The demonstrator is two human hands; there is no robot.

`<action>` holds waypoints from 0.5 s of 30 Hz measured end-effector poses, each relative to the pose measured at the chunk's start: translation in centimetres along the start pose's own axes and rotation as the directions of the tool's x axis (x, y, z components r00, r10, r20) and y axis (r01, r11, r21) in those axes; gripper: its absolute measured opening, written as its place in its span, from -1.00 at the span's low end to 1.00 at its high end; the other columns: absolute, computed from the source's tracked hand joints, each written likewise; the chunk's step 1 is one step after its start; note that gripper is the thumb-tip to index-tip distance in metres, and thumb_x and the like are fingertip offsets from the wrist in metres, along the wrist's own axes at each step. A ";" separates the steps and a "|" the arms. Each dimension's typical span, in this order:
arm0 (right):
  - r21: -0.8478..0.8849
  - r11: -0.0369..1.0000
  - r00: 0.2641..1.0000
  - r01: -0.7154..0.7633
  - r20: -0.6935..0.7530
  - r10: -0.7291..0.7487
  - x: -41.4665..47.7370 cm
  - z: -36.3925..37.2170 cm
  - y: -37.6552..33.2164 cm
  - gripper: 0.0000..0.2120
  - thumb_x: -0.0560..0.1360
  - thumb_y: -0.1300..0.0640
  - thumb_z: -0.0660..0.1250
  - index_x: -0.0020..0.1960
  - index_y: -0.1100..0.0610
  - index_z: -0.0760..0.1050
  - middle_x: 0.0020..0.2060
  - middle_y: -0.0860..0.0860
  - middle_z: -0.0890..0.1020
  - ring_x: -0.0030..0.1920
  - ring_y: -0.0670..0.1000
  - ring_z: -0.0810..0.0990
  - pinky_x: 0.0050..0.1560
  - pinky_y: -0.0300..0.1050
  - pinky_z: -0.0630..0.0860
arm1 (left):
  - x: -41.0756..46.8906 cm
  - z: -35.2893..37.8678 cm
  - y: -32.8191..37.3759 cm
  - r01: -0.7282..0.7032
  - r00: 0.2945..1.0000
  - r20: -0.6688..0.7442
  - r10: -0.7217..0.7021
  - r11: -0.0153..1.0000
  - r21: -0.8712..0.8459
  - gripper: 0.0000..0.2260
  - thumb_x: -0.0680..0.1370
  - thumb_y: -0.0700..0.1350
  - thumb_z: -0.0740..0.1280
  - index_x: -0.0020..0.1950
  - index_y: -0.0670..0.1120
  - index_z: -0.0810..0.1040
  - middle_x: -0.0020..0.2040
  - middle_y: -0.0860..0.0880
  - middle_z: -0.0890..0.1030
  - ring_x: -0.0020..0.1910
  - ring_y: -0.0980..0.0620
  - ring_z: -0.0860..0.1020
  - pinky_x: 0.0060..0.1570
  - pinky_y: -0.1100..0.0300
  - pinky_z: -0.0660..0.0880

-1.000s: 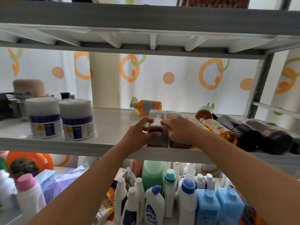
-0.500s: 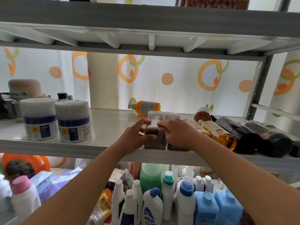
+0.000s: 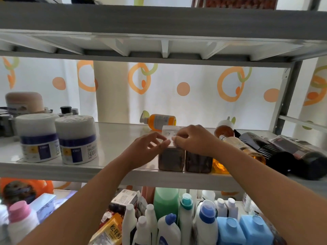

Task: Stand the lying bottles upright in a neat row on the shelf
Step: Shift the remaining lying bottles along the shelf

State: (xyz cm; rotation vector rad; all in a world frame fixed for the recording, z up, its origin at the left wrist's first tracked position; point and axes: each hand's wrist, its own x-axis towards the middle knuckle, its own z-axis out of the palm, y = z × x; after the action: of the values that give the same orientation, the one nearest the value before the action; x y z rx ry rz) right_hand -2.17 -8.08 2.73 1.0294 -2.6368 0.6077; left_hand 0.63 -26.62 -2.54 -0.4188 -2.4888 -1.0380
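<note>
Two tubs (image 3: 75,138) stand left; black bottles (image 3: 261,147) lie near the square bottle (image 3: 198,161).

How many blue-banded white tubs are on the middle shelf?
2. Left tub and right tub stand side by side on the shelf, left end. Others may hide behind.

head view | one camera | faces forward into middle shelf (image 3: 113,138) | near

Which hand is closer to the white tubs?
Left. The left hand is right of the white tubs; the right hand is farther right, holding a brown bottle.
</note>
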 end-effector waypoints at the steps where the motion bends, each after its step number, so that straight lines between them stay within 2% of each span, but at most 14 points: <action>1: 0.002 1.000 1.000 -0.020 -0.007 0.020 0.7 -0.1 0.2 -0.75 0.52 0.02 0.23 -0.07 0.19 0.57 -0.25 0.00 0.61 -0.24 -0.03 0.55 -0.30 -0.30 0.36 | 0.3 -0.1 -0.1 -0.003 0.999 -0.038 0.002 1.000 -0.021 -0.58 0.43 0.27 0.12 0.12 0.06 0.49 0.06 0.08 0.58 -0.01 0.09 0.56 0.03 0.20 0.53; 4: -0.058 0.997 0.997 -0.040 -0.072 0.036 2.9 -0.1 1.2 -0.74 0.49 0.06 0.28 0.12 0.15 0.54 -0.08 0.02 0.61 -0.06 -0.01 0.57 -0.10 -0.24 0.44 | 1.5 -0.1 -0.8 0.048 0.987 -0.146 -0.060 0.995 -0.087 -0.66 0.55 0.15 0.10 0.15 -0.01 0.49 0.10 0.01 0.57 -0.01 0.07 0.52 0.09 0.17 0.48; 6: -0.091 0.995 0.995 -0.051 -0.086 0.043 4.4 -0.2 1.8 -0.70 0.48 0.08 0.30 0.17 0.16 0.52 0.02 0.08 0.61 0.00 0.04 0.56 0.01 -0.17 0.47 | 2.5 0.0 -1.7 0.071 0.978 -0.193 -0.083 0.995 -0.068 -0.71 0.60 0.07 0.12 0.16 -0.05 0.49 0.11 -0.04 0.58 -0.02 0.05 0.52 0.07 0.17 0.49; 11: -0.154 0.985 0.996 -0.083 -0.054 0.075 9.4 0.5 3.3 -0.64 0.45 0.11 0.33 0.23 0.14 0.48 0.14 0.11 0.55 0.11 0.07 0.50 0.03 -0.21 0.36 | 5.7 -0.3 -4.6 0.137 0.964 -0.233 -0.127 0.990 0.027 -0.74 0.61 0.03 0.15 0.15 -0.09 0.49 0.05 -0.09 0.63 -0.06 -0.04 0.59 0.02 0.10 0.53; 15: -0.152 0.980 0.991 -0.128 -0.069 0.119 14.2 1.6 4.5 -0.59 0.42 0.10 0.35 0.26 0.11 0.45 0.16 0.12 0.54 0.17 0.07 0.48 0.08 -0.16 0.37 | 8.4 -1.2 -6.4 0.203 0.938 -0.283 -0.202 0.979 -0.025 -0.79 0.57 -0.01 0.21 0.09 -0.08 0.52 -0.03 -0.13 0.65 -0.05 -0.13 0.60 0.04 0.05 0.51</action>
State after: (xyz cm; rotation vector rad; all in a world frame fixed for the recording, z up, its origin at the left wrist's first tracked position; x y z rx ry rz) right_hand -15.60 -14.19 5.26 0.7955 -2.6609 0.4408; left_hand -9.09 -30.89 -1.61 -0.0053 -2.3068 -1.0848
